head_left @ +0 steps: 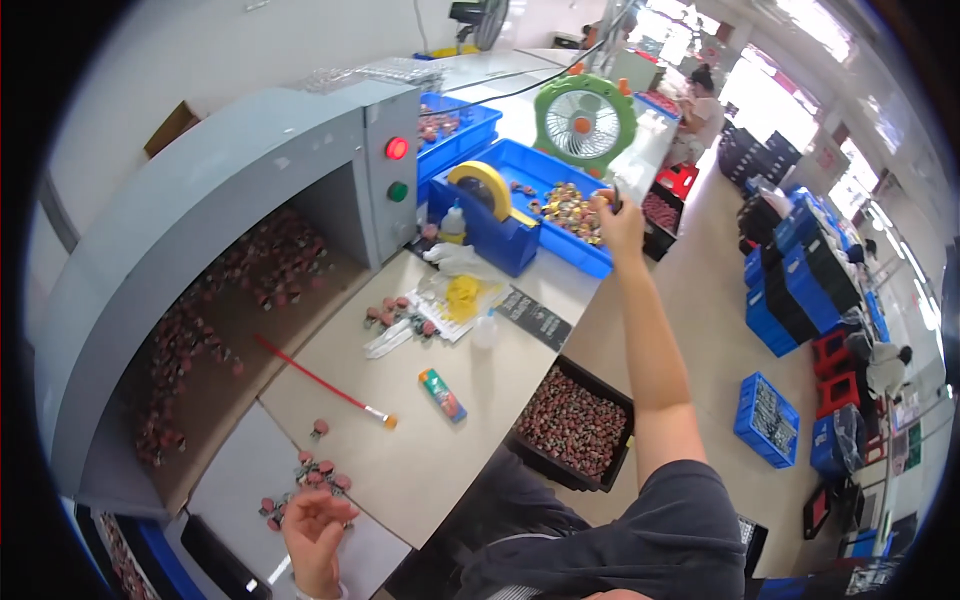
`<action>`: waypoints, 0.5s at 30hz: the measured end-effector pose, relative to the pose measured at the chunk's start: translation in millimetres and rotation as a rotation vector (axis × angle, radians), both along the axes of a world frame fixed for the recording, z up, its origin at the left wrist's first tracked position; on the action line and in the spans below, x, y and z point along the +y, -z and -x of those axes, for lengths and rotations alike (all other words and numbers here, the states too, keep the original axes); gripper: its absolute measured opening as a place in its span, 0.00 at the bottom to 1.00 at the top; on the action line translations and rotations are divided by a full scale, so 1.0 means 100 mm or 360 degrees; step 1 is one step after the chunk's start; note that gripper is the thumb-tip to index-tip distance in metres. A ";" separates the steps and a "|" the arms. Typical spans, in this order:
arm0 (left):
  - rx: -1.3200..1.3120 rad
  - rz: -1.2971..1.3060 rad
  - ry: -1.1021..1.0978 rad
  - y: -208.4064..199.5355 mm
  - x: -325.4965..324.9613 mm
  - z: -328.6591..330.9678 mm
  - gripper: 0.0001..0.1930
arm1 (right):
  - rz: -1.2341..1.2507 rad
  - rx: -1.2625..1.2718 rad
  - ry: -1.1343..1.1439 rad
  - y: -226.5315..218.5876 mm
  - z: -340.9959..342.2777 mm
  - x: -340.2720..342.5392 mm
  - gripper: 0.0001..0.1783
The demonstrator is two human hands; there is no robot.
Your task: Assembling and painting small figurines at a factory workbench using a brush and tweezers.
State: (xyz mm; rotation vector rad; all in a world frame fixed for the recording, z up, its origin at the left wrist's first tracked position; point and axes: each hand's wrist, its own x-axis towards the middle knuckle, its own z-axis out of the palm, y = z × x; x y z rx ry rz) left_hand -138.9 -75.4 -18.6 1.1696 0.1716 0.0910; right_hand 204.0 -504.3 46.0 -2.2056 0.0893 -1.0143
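My left hand [318, 535] is at the lower left, over the white work surface, beside a small heap of pink-topped metal parts [312, 470]. Its fingers are loosely bent and apart, and no held thing shows. At full reach, my right hand [624, 228] is over the right edge of a blue tray [590, 262], next to a pile of gold and pink small parts [568, 208]. Its fingers are closed around a small dark thing that I cannot make out. A red-handled brush [325, 385] and a green and orange packet [442, 395] lie between the hands.
On the left stands a grey arched machine [240, 165] with many pink parts inside and a lit red lamp. A blue tape dispenser [490, 225], a clear bottle [485, 330] and a green fan [585, 120] occupy the table. A black crate [575, 425] of parts sits below its edge.
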 end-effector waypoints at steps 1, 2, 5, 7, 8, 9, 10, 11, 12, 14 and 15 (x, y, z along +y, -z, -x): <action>-0.0032 -0.0150 -0.0107 -0.09 -0.05 -0.04 0.15 | 0.0042 0.0115 -0.0061 0.08 -0.20 -0.20 0.15; 0.0033 -0.0209 -0.0160 -0.12 -0.03 -0.06 0.15 | -0.0174 0.0186 -0.0223 0.12 -0.31 -0.30 0.15; -0.0015 -0.0436 -0.0402 -0.20 0.10 -0.06 0.15 | -0.0603 0.0626 -0.0298 0.31 -0.59 -0.33 0.16; -0.0070 -0.0382 -0.0571 -0.21 0.18 -0.18 0.15 | -0.0865 0.0593 -0.0410 0.44 -0.95 -0.85 0.20; -0.0104 -0.0320 -0.0700 -0.23 0.28 -0.17 0.15 | -0.0854 0.0544 -0.0450 0.45 -0.98 -0.87 0.24; -0.0203 -0.0327 -0.0785 -0.23 0.34 -0.18 0.15 | -0.0868 0.0495 -0.0394 0.42 -1.04 -1.09 0.27; -0.0228 -0.0380 -0.0908 -0.30 0.45 -0.08 0.14 | -0.0721 0.0589 -0.0395 0.31 -0.84 -0.89 0.26; -0.0285 -0.0455 -0.0970 -0.38 0.50 -0.07 0.12 | -0.0739 0.0413 -0.0514 0.23 -0.73 -0.97 0.24; -0.0318 -0.0562 -0.1053 -0.46 0.55 0.01 0.10 | -0.0734 0.0379 -0.0555 0.06 -0.34 -0.50 0.22; -0.0152 -0.1023 -0.0993 -0.50 0.64 0.04 0.08 | -0.0980 0.0247 -0.1020 -0.23 0.43 0.17 0.19; -0.0012 -0.1437 -0.0840 -0.50 0.68 0.02 0.06 | -0.1003 0.0270 -0.1263 -0.25 0.65 0.33 0.19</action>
